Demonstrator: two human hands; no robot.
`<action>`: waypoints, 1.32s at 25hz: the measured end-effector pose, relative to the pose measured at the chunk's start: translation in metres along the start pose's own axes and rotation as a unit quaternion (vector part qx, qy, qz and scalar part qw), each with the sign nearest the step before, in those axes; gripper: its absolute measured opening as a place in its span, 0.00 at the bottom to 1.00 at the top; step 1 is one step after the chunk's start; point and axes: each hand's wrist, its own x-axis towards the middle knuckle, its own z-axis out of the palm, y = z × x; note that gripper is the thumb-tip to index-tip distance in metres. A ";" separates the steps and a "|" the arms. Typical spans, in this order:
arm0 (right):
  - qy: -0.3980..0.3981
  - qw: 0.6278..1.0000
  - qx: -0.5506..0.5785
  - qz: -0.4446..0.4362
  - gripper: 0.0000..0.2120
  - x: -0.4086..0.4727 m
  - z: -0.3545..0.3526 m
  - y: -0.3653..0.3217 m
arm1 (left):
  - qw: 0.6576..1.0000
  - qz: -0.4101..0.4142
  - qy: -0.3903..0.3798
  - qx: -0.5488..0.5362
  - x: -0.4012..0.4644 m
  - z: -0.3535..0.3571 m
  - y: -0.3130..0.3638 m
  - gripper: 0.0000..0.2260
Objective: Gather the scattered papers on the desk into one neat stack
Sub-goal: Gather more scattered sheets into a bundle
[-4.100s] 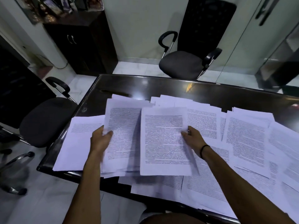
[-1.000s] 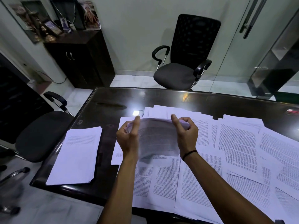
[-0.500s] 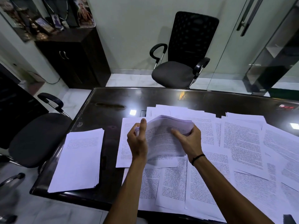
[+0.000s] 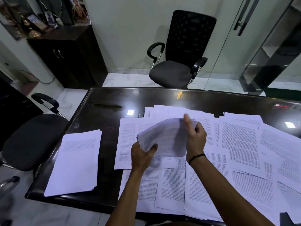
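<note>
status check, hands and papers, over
Both hands on a bundle of papers held above the desk: left hand at its near corner, right hand at its far edge. Finished stack at left. Many loose sheets not yet gathered.

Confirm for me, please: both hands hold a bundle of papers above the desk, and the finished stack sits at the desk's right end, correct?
Not quite. The head view shows the left hand and right hand holding the bundle above the desk, but the finished stack sits at the left end.
</note>
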 end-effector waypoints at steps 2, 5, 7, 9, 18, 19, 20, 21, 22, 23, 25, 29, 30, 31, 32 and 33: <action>0.022 0.999 -0.046 0.015 0.24 0.003 0.008 -0.007 | 1.000 -0.008 0.009 0.016 -0.002 -0.002 0.004 0.18; -0.040 0.998 -0.037 0.003 0.21 0.005 0.001 0.005 | 0.999 -0.027 0.023 0.029 -0.001 -0.005 0.001 0.09; -0.149 0.987 -0.068 0.002 0.22 0.010 -0.012 0.024 | 0.998 -0.028 0.035 0.036 0.002 -0.009 -0.002 0.07; -0.216 0.966 -0.141 0.013 0.17 0.021 -0.023 0.042 | 0.999 -0.013 0.027 0.029 0.008 -0.016 0.000 0.05; -0.353 0.915 -0.169 0.098 0.36 0.019 -0.031 0.077 | 0.970 -0.139 -0.129 -0.155 0.021 -0.043 -0.018 0.12; -0.362 0.903 -0.190 0.133 0.38 0.018 -0.038 0.092 | 0.966 -0.167 -0.137 -0.146 0.015 -0.040 -0.031 0.12; -0.364 0.892 -0.222 0.151 0.32 0.016 -0.045 0.099 | 0.962 -0.189 -0.141 -0.139 0.008 -0.039 -0.042 0.12; -0.352 0.886 -0.264 0.147 0.23 0.016 -0.056 0.105 | 0.959 -0.206 -0.141 -0.131 0.002 -0.039 -0.053 0.13; -0.302 0.885 -0.329 0.133 0.18 0.016 -0.070 0.109 | 0.958 -0.218 -0.140 -0.123 -0.001 -0.039 -0.062 0.13; -0.223 0.873 -0.417 0.121 0.18 0.017 -0.087 0.117 | 0.957 -0.227 -0.136 -0.115 -0.002 -0.039 -0.070 0.13; -0.068 0.822 -0.548 0.141 0.31 0.019 -0.125 0.129 | 0.958 -0.234 -0.130 -0.105 -0.001 -0.040 -0.078 0.13; 0.001 0.809 -0.509 0.292 0.60 0.028 -0.171 0.140 | 0.957 -0.236 -0.134 -0.098 0.007 -0.038 -0.078 0.15; 0.001 0.805 -0.509 0.306 0.62 0.030 -0.175 0.141 | 0.957 -0.235 -0.137 -0.097 0.010 -0.035 -0.077 0.16; 0.005 0.796 -0.517 0.314 0.62 0.032 -0.178 0.142 | 0.958 -0.232 -0.138 -0.094 0.012 -0.032 -0.077 0.16; 0.014 0.788 -0.531 0.310 0.59 0.033 -0.181 0.142 | 0.960 -0.228 -0.138 -0.088 0.013 -0.029 -0.076 0.16; 0.025 0.789 -0.541 0.290 0.53 0.034 -0.185 0.145 | 0.962 -0.222 -0.136 -0.078 0.014 -0.026 -0.075 0.17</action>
